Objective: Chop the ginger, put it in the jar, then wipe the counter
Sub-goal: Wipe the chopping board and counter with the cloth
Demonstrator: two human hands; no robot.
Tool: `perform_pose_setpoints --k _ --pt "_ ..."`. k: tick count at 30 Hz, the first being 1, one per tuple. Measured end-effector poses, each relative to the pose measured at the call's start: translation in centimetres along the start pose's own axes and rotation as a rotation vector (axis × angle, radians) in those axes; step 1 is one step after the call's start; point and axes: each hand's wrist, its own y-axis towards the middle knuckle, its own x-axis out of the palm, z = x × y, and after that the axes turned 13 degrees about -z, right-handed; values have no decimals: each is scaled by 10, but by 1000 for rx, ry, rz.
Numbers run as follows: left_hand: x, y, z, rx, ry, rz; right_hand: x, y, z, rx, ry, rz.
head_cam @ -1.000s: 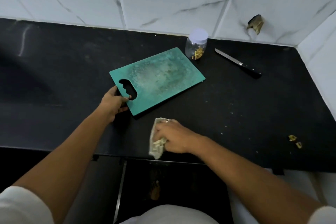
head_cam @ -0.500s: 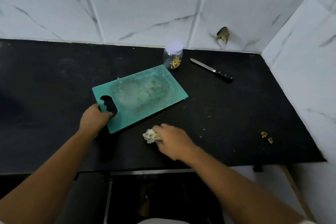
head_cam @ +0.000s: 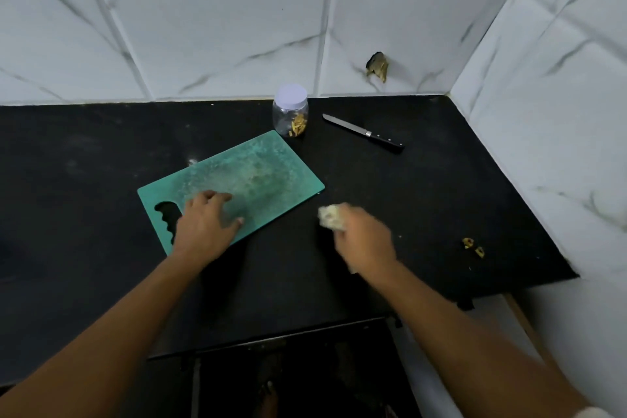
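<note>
left hand [head_cam: 205, 227] now flat on board [head_cam: 268, 166], cloth [head_cam: 330, 217] moved right

The counter [head_cam: 407, 214] is showing deep black, with small pale specks lying over it. The board [head_cam: 271, 173] is showing teal green, and its middle is carrying a whitish, mottled patch. The jar [head_cam: 281, 119] is standing clear, its lid [head_cam: 290, 97] is looking white with a slight lilac tone, and the ginger [head_cam: 298, 124] inside is showing yellow-brown. The knife [head_cam: 363, 132] is showing a silver blade and a black handle with small pale rivets. The cloth [head_cam: 330, 217] is looking pale cream. The tiles [head_cam: 220, 27] are showing white with thin grey veins, like marble, and a chip [head_cam: 377, 66] in one is showing brown and dark. Two scraps [head_cam: 473, 247] are lying yellow on the black.
</note>
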Motion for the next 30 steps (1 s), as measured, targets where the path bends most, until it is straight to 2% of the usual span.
perform_pose_setpoints --k 2,5,9,12,15,18,22,24,28,30 --pt "5 10 12 83 14 -89 21 -5 -39 -171 -106 -100" --pt "10 21 23 122 92 -178 29 12 -57 -229 -185 -95" --pt "11 24 18 118 203 -189 5 60 -19 -72 -202 -57" --pt "12 24 15 133 234 -202 -20 84 19 146 -84 33" --pt "11 25 18 117 250 -215 -34 87 30 286 36 16" --pt "12 29 27 112 229 -213 -18 64 -5 186 90 19" --pt "18 41 44 187 231 -220 18 22 -41 -29 -14 -100" --pt "20 46 50 197 249 -231 14 20 -17 54 -26 -78" --pt "20 49 52 185 272 -252 -13 18 60 350 60 23" --pt "19 50 52 184 278 -267 -20 12 69 360 93 30"
